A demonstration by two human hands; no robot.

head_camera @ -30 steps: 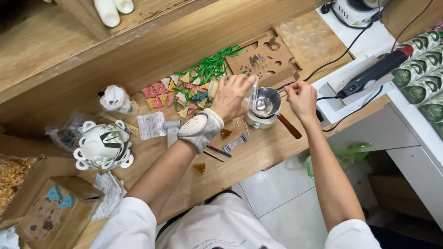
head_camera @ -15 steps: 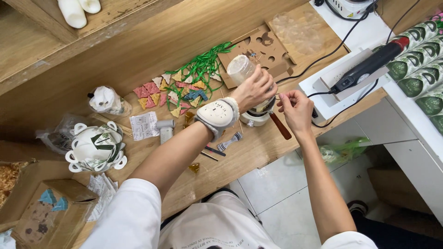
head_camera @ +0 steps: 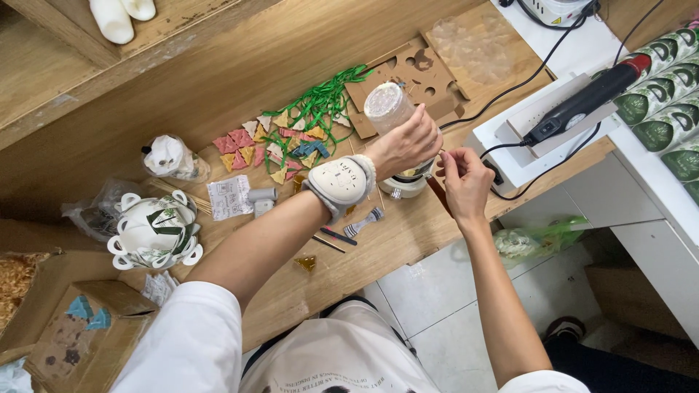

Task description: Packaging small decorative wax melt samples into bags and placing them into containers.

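Top-down look at a wooden workbench (head_camera: 408, 233). The left hand (head_camera: 408, 142) is wrapped around a clear plastic jar (head_camera: 388, 108), fingers curled tight on its lower part, and the jar is tipped with its capped end pointing toward the far left. It's held up over a small metal pot (head_camera: 405, 185) that sits near the bench's near edge, mostly hidden under the hand. There's a white padded band (head_camera: 339, 183) on that wrist.

The right hand (head_camera: 464, 178) is just right of the pot, thumb and forefinger pressed together. It looks like they're pinching something thin, but I can't make out what. A brown wooden handle (head_camera: 437, 196) pokes out below the pot between the two hands.

Further left on the bench: a scatter of little coloured triangles (head_camera: 269, 145), a tangle of green ribbon (head_camera: 320, 98) and a white pot with loop handles (head_camera: 154, 231). A brown cutout board (head_camera: 408, 73) lies on the far side behind the jar. Off to the right, a black and red power tool (head_camera: 586, 98) rests on a white box (head_camera: 524, 156).
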